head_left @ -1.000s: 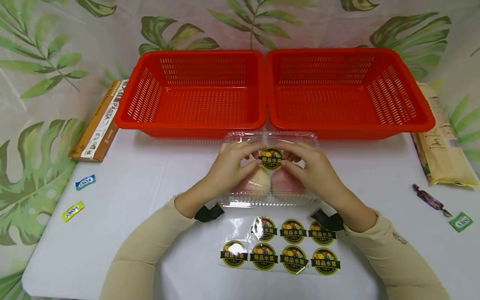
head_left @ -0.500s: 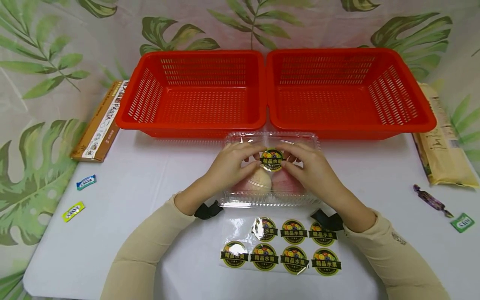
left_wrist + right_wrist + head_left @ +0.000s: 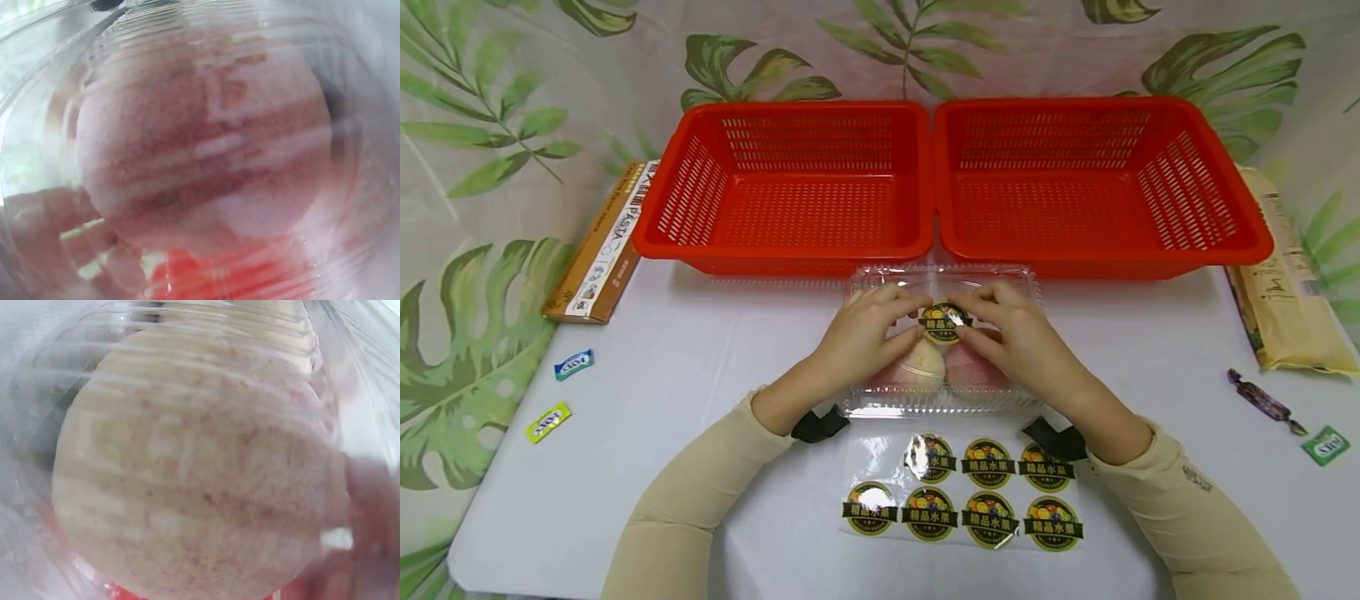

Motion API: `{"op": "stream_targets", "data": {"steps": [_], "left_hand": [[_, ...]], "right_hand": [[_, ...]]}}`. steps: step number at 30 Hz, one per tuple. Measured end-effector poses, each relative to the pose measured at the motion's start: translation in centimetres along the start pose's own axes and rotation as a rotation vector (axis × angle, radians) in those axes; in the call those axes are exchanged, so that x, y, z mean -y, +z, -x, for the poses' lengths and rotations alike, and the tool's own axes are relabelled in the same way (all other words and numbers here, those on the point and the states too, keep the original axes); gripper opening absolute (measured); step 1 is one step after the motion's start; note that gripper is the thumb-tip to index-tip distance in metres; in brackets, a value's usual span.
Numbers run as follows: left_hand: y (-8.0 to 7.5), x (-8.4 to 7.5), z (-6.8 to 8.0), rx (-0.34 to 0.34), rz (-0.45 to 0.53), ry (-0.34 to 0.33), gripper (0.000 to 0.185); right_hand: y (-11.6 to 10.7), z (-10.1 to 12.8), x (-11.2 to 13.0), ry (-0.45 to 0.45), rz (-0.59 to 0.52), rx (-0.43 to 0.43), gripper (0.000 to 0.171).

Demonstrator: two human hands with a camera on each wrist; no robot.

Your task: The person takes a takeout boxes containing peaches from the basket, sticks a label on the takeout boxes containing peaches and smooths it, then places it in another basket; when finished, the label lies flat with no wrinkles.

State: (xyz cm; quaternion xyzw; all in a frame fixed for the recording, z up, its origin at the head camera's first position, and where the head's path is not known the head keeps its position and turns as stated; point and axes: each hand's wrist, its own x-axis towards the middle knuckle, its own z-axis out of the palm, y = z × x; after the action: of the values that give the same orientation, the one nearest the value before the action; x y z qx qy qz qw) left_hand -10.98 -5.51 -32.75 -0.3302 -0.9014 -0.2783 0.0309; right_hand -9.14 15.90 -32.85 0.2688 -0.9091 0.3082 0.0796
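Observation:
A round black-and-gold sticker (image 3: 945,323) with fruit printed on it lies against the top of a clear plastic clamshell box (image 3: 940,404). Pale and pinkish peaches (image 3: 917,367) show through the lid. My left hand (image 3: 868,329) rests on the lid, thumb and index finger by the sticker's left edge. From the other side, my right hand (image 3: 1022,333) touches the sticker's right part with thumb and index fingertips. Each wrist view looks through clear plastic at one large peach (image 3: 206,144), and the right wrist view shows a paler peach (image 3: 194,469).
Behind the box stand two red baskets (image 3: 782,250) (image 3: 1105,250), side by side. A sheet of more stickers (image 3: 880,462) lies in front. A pasta box (image 3: 598,250) is at left, a tan packet (image 3: 1292,283) at right. Small wrapped candies (image 3: 574,364) lie at both sides.
My right hand's fingers have shifted slightly on the sticker, with the index fingertip further left and the thumb over its lower right edge. The left hand stays almost still.

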Motion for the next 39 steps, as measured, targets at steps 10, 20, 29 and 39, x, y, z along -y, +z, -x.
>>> {"op": "stream_targets", "data": {"steps": [10,20,29,39], "left_hand": [[-0.1,0.3,-0.1,0.02,-0.094,0.03,0.027],[-0.1,0.6,0.0,0.02,-0.06,0.02,0.023],[0.1,0.3,-0.1,-0.004,-0.086,-0.003,0.02],[-0.2,0.0,0.0,0.036,-0.077,-0.044,0.02]], "right_hand": [[-0.8,0.2,0.2,0.081,0.259,0.043,0.028],[-1.0,0.3,0.0,0.121,0.128,0.024,0.02],[-1.0,0.2,0.4,0.143,0.171,0.03,0.02],[-1.0,0.3,0.4,0.165,0.148,0.061,0.017]]}}
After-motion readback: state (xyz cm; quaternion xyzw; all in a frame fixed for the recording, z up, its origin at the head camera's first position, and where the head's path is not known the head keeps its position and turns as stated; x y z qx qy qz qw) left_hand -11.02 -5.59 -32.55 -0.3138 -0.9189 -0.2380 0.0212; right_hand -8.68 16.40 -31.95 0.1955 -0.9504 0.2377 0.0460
